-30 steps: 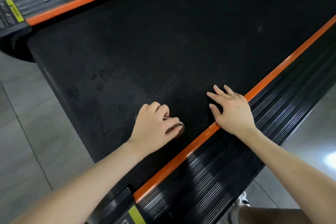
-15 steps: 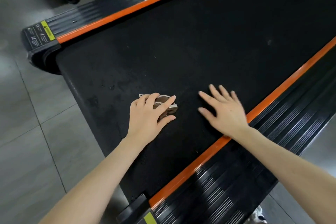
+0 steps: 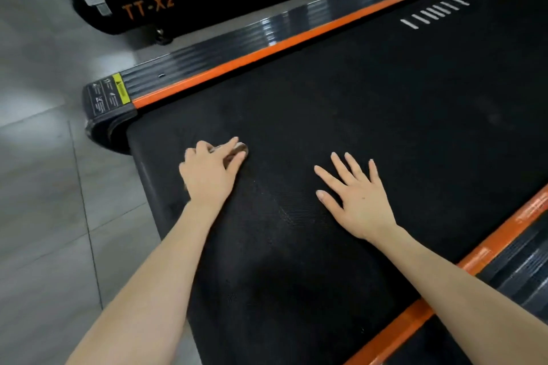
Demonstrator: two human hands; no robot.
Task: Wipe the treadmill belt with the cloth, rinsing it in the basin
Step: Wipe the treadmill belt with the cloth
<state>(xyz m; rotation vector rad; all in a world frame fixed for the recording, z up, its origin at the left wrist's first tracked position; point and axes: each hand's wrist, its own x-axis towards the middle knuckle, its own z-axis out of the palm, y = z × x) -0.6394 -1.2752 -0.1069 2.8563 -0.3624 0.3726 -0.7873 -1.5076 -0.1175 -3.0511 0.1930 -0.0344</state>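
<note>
The black treadmill belt (image 3: 370, 115) fills most of the view, framed by orange strips. My left hand (image 3: 209, 172) presses a small brownish cloth (image 3: 238, 149) onto the belt near its rear left end; only the cloth's edge peeks out past my fingers. My right hand (image 3: 354, 195) lies flat on the belt with fingers spread, to the right of the cloth and apart from it. No basin is in view.
Ribbed black side rails run along both sides, the far rail (image 3: 237, 41) ending in a cap with a yellow warning label (image 3: 120, 89). A second black machine marked TT-X2 (image 3: 148, 7) stands behind. Grey tiled floor (image 3: 44, 187) lies to the left.
My left hand has slid the cloth across the belt from the near orange strip toward the far rear corner. My right hand has moved off the strip onto the belt.
</note>
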